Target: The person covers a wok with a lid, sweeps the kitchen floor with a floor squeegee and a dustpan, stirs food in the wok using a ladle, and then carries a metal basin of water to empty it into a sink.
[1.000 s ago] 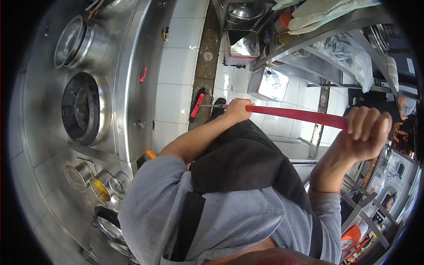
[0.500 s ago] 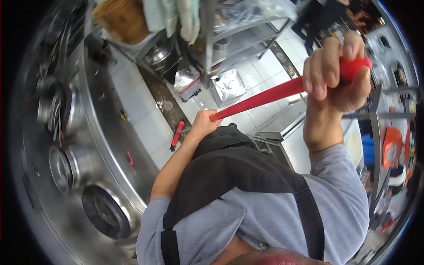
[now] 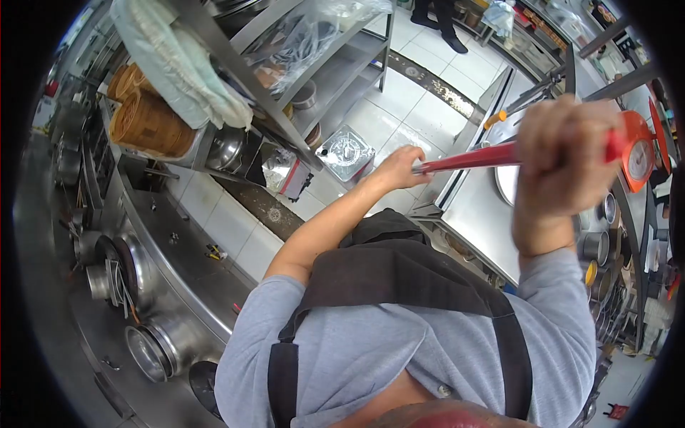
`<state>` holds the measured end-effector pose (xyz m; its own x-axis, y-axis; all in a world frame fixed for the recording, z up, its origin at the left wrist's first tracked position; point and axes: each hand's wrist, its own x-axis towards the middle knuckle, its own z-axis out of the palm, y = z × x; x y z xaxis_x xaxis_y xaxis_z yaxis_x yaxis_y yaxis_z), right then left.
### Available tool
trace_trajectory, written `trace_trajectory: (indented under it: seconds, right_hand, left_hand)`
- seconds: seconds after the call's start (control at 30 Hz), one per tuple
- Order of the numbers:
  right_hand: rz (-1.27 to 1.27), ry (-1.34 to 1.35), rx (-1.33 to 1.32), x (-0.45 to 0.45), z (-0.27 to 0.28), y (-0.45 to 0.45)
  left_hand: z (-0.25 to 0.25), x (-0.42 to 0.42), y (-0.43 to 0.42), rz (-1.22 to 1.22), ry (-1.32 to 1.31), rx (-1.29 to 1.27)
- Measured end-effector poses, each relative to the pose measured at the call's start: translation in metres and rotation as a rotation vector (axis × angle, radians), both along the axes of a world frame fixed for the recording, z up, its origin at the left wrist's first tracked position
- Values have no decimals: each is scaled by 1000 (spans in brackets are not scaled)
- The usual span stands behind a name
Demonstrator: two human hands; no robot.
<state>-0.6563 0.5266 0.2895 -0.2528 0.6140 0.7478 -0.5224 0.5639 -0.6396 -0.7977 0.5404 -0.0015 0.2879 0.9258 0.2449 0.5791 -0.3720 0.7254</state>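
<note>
A long red pole slants from upper right down to the left in front of my dark apron. My right hand, blurred by motion and raised close to the camera, is wrapped round its top end. Lower down, my left hand grips the pole near where the red covering ends. The pole's bottom end is hidden behind my left hand and forearm. Beyond the left hand, a square shiny container stands on the white tiled floor, beside a box with a red stripe.
A long metal counter with pots runs along my left. A metal shelf rack and bamboo steamers stand ahead. On the right are a steel worktable and an orange dial scale. Another person's legs show at the top.
My view and body have turned to the right. Both hands keep hold of the pole, and the left hand has moved up and right in view. The red, dark-edged lower head is now out of sight.
</note>
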Motion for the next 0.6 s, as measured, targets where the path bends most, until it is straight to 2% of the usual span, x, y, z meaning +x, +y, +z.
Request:
trace_trajectory:
  seconds: [0.07, 0.2, 0.3, 0.33, 0.37, 0.4, 0.43, 0.47, 0.5, 0.53, 0.6]
  right_hand:
    - [-232, -53, 31, 9, -54, 14]
    - [-299, 1, 103, 31, -97, 27]
    - [-381, 37, 137, 39, -128, 42]
    - [-418, 45, 141, 39, -138, 50]
    - [-459, -4, 142, 38, -147, 57]
    - [-567, -72, 160, 36, -160, 63]
    - [-617, -191, 91, 34, -167, 67]
    - [-659, -313, 20, 31, -174, 71]
    - [-646, -320, 8, 29, -186, 79]
    - [-701, -384, -45, 27, -199, 89]
    - [-793, -507, -139, 25, -218, 115]
  left_hand:
    - [-23, -9, 9, 74, -16, -119]
    - [-99, -68, -27, 290, -83, -459]
    - [-184, -126, -105, 498, 332, -740]
    - [-214, -145, -140, 493, 481, -910]
    - [-205, -146, -170, 512, 499, -964]
    - [-245, -167, -210, 338, 619, -1086]
    - [-353, -197, -274, 139, 808, -1190]
    - [-349, -197, -303, 181, 788, -1350]
    - [-341, -193, -323, 223, 763, -1518]
    - [-334, -188, -334, 221, 759, -1539]
    - [-319, -176, -333, 596, 343, -1632]
